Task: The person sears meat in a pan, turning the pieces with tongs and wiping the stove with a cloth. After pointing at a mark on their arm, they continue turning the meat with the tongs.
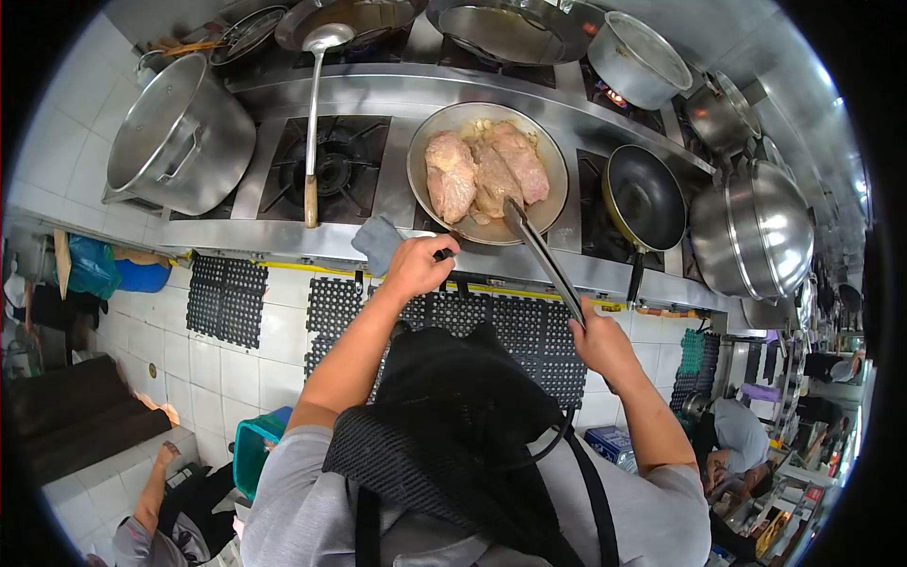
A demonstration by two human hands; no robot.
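My left hand [422, 266] is wrapped round the dark handle of a wide pan [422, 192] on the stove. Several pieces of pale, browned meat [494, 178] lie in the pan, with small light bits behind them. Metal tongs [550, 265] are in my right hand [602, 337], and their tips touch the middle piece. A grey cloth [378, 246] lies at the stove's front edge, beside my left hand.
A large pot [182, 137] and a ladle [313, 142] stand left on the stove [397, 128]. To the right are a black frying pan [645, 200] and steel bowls [751, 231]. More pans line the back. Other people are at lower left and lower right.
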